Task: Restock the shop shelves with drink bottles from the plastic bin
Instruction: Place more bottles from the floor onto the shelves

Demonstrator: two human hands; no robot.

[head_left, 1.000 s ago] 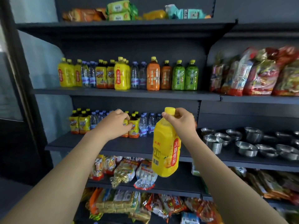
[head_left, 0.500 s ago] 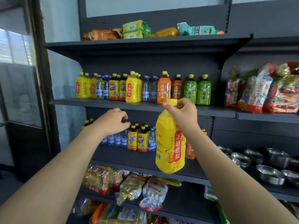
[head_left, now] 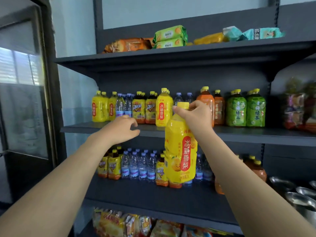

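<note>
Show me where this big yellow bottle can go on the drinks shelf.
Bare shelf front runs before the green tea bottles and orange bottles. A narrower strip lies left, below the left hand. The back row is packed tight, cap to cap.

The big yellow bottle (head_left: 180, 151) you hold by the neck in your right hand (head_left: 196, 117) reads 冰糖雪梨 down its red label. The same four characters run down the yellow bottle (head_left: 163, 108) standing on the middle shelf (head_left: 256, 134). Beside it, the dark tea bottles (head_left: 144, 108) read 冰红茶, and the green bottles (head_left: 246, 110) read 绿茶. Other print is too blurred to read.
</note>
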